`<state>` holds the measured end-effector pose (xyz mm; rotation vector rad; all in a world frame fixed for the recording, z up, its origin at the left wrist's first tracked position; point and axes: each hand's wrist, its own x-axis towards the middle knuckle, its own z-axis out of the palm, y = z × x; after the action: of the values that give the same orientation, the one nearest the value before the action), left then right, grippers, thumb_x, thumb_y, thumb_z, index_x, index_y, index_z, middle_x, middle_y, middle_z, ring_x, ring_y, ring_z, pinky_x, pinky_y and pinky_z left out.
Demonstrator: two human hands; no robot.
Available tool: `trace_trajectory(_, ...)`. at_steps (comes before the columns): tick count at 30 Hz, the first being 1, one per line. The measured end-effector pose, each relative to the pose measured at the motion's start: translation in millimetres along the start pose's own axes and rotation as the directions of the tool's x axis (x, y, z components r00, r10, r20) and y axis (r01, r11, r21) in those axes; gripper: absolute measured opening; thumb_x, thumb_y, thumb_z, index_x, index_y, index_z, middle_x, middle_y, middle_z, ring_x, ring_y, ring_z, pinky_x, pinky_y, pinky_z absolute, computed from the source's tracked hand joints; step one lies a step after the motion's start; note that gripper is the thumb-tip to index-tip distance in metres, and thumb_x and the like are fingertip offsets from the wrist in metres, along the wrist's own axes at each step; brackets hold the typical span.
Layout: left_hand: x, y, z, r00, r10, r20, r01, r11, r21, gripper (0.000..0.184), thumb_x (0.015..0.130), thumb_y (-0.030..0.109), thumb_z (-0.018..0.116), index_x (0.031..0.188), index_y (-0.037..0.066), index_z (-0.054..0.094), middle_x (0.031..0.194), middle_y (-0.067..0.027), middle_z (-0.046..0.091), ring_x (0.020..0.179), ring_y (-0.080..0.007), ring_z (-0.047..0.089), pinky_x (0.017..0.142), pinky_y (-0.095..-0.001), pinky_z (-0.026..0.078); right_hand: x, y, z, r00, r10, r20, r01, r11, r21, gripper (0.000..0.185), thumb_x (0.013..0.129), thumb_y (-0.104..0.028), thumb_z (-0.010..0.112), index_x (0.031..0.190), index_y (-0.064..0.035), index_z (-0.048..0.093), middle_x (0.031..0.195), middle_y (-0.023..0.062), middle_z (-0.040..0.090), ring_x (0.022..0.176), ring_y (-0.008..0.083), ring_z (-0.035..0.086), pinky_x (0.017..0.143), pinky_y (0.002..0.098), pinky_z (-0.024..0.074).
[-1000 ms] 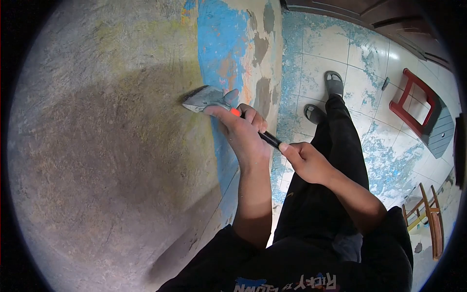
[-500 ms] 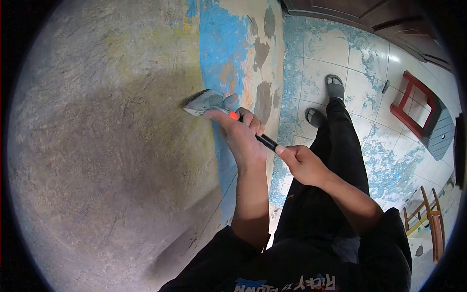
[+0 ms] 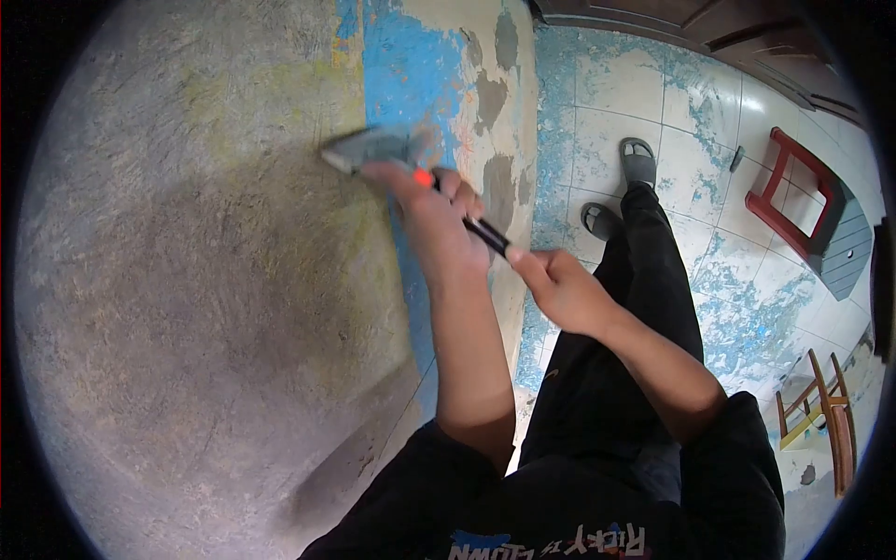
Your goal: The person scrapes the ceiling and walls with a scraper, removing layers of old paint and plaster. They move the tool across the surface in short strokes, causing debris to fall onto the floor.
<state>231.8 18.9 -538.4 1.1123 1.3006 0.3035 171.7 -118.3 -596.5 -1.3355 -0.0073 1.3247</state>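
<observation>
A scraper with a wide grey blade [image 3: 357, 149], an orange-red spot near its head and a long black handle [image 3: 487, 237] lies against the wall [image 3: 252, 271]. My left hand [image 3: 439, 213] is wrapped round it just behind the blade, the thumb stretched along toward the head. Farther back, my right hand [image 3: 565, 291] grips the end of the handle. The blade is slightly blurred and its edge meets rough grey-yellow plaster, beside a strip of blue paint [image 3: 411, 75] that is flaking.
White floor tiles [image 3: 616, 84] carry blue paint flakes. A red and grey plastic stool [image 3: 845, 245] lies on its side at the right, with a wooden piece of furniture [image 3: 835, 420] below it. A dark wooden door [image 3: 653, 21] stands at the top. My sandalled feet are on the tiles.
Both hands and the scraper have moved up and to the left, sliding the blade farther onto the grey-yellow plaster. The view has shifted slightly.
</observation>
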Motion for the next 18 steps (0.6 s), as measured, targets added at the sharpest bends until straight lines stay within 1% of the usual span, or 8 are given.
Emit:
trace_trajectory(2,12,11,13,0.998,0.031,0.061,-0.032,0.999,0.019,0.074,0.098,0.072,0.026,0.118,0.006,0.054,0.063,0.0034,0.033,0.05,-0.0087,0.027,0.048,-0.0242,0.026,18,-11,-2,0.998,-0.037,-0.042,0.038,0.999,0.036,0.067,0.101,-0.056,0.045,0.062,-0.0024,0.049,0.052,0.0025,0.04,0.052,0.0141,0.04,0.052,0.0358,0.0376)
trace_trajectory(3,18,17,20,0.994,0.046,0.097,-0.05,0.998,0.038,0.073,0.098,0.072,0.026,0.118,0.006,0.054,0.063,0.0031,0.033,0.05,-0.0088,0.027,0.048,-0.0243,0.026,23,-18,-2,0.998,-0.052,-0.046,0.057,0.992,0.113,0.068,0.1,-0.058,0.045,0.06,-0.0036,0.05,0.053,0.0018,0.042,0.053,0.0137,0.04,0.054,0.0348,0.0385)
trace_trajectory(4,22,23,24,0.989,0.061,0.133,-0.069,0.996,0.06,0.073,0.098,0.072,0.027,0.118,0.006,0.054,0.064,0.0028,0.033,0.05,-0.0089,0.028,0.048,-0.0244,0.026,26,-21,-4,0.999,-0.027,-0.04,0.031,0.992,0.12,0.068,0.1,-0.058,0.045,0.06,-0.0039,0.05,0.053,0.0015,0.042,0.053,0.0136,0.04,0.054,0.0347,0.0386)
trace_trajectory(8,16,19,17,0.991,0.028,0.129,-0.031,0.999,0.022,0.073,0.097,0.073,0.026,0.115,0.008,0.054,0.063,0.0028,0.033,0.05,-0.0095,0.028,0.049,-0.0254,0.027,19,-22,-5,1.0,0.021,-0.023,-0.019,0.994,0.106,0.068,0.1,-0.059,0.044,0.059,-0.0045,0.048,0.054,0.0008,0.039,0.054,0.0124,0.039,0.053,0.0343,0.0375)
trace_trajectory(10,5,14,7,0.996,-0.008,0.089,0.009,1.0,-0.018,0.072,0.097,0.073,0.025,0.115,0.01,0.054,0.062,0.0033,0.032,0.05,-0.0097,0.027,0.049,-0.0257,0.028,10,-10,-5,1.0,-0.001,0.005,0.0,0.998,0.067,0.068,0.1,-0.059,0.044,0.059,-0.0045,0.047,0.054,0.0007,0.038,0.053,0.0122,0.038,0.052,0.0341,0.0368)
trace_trajectory(14,-15,1,-11,0.999,-0.044,0.013,0.045,0.994,-0.099,0.07,0.097,0.074,0.025,0.114,0.013,0.054,0.061,0.004,0.033,0.048,-0.0096,0.027,0.05,-0.0259,0.028,-12,-2,-9,0.996,0.038,0.082,-0.041,0.999,0.035,0.065,0.101,-0.055,0.046,0.063,-0.0031,0.049,0.055,0.0003,0.037,0.054,0.0118,0.037,0.052,0.0327,0.0365)
trace_trajectory(15,-17,-2,-17,0.999,-0.036,0.04,0.04,0.994,-0.102,0.069,0.096,0.074,0.026,0.114,0.013,0.053,0.062,0.0039,0.033,0.049,-0.0096,0.027,0.051,-0.026,0.029,-15,5,-8,0.994,-0.002,0.11,-0.004,0.999,0.054,0.051,0.103,-0.045,0.051,0.075,-0.003,0.053,0.056,0.0015,0.039,0.053,0.0119,0.04,0.052,0.0325,0.0368)
trace_trajectory(18,-18,-13,-37,0.994,-0.006,0.105,0.019,0.993,-0.117,0.069,0.095,0.076,0.027,0.114,0.013,0.049,0.065,0.0037,0.033,0.052,-0.0096,0.028,0.054,-0.0261,0.03,-24,26,-7,0.966,-0.254,0.053,0.253,0.967,0.013,0.032,0.103,-0.034,0.054,0.09,-0.0041,0.057,0.057,0.0037,0.043,0.051,0.0127,0.044,0.052,0.0315,0.0382)
